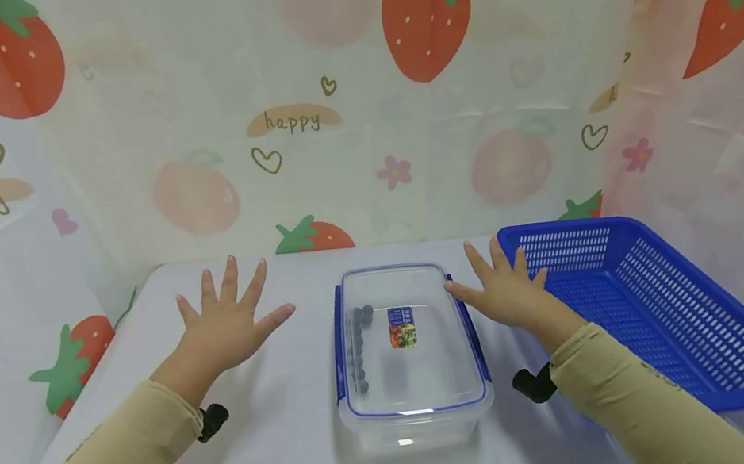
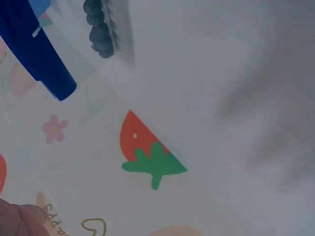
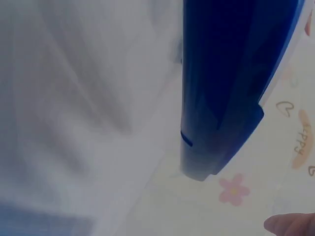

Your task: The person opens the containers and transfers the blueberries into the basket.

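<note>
A clear plastic food container (image 1: 435, 367) with a blue-rimmed lid and blue side latches stands in the middle of the white table. Inside, along its left side, sits a row of small round dark-blue things (image 1: 360, 354), also visible in the left wrist view as bluish balls (image 2: 100, 32). My left hand (image 1: 224, 330) is spread in the air left of the container, holding nothing. To the container's right my right hand (image 1: 509, 290) is likewise spread, its thumb near the lid's edge in the head view. Both wrist views show a blue latch (image 3: 221, 88) close up.
A blue perforated plastic basket (image 1: 685, 297) stands at the table's right side, partly behind my right hand and forearm. A strawberry-printed cloth (image 1: 363, 169) hangs around the back and sides. White cloth (image 1: 289, 453) covers the table.
</note>
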Demonstrator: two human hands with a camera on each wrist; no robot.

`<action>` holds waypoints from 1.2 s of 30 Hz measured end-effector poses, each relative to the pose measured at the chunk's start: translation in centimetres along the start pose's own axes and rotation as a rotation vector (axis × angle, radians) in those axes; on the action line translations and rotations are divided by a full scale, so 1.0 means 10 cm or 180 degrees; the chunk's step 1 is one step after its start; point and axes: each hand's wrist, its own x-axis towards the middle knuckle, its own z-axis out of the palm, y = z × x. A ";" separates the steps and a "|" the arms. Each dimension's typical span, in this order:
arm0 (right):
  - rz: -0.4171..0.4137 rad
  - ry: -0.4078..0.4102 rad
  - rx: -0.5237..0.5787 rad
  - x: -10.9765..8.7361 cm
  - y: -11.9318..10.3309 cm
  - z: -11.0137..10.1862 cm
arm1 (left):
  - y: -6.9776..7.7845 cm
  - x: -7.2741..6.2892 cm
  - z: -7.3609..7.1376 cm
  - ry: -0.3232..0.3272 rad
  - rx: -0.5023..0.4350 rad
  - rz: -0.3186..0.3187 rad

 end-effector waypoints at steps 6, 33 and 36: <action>0.0026 0.0067 0.0145 -0.06 -0.03 0.09 | 0.07 -0.03 0.08 -0.0069 -0.0398 0.0063; -0.0403 0.0520 0.1512 -0.04 0.19 0.67 | 0.35 -0.06 0.46 -0.0207 -0.1836 0.0349; -0.0413 0.0544 0.1736 -0.02 0.21 0.71 | 0.37 -0.03 0.50 -0.0259 -0.1953 0.0363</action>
